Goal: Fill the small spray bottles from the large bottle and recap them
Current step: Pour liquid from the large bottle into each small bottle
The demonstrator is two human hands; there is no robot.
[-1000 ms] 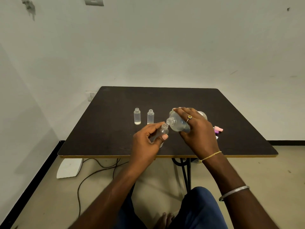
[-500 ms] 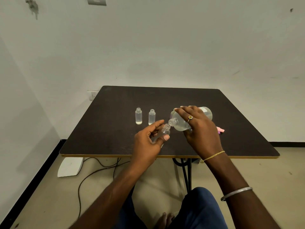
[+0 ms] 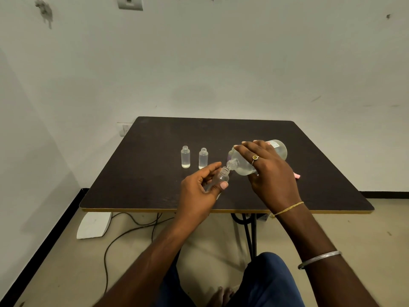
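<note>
Clear bottles [image 3: 185, 159], dark brown table [image 3: 137, 173]

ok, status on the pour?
Left grip holds small bottle, tilted. Right grip holds large bottle tipped, mouth at small bottle's neck. Two uncapped bottles stand behind, clear of the pour.

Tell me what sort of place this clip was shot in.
Probably a plain indoor room, perhaps an office or makeshift recording space: bare, scuffed white walls with a switch plate, one dark table, and loose cables on the beige floor.
</note>
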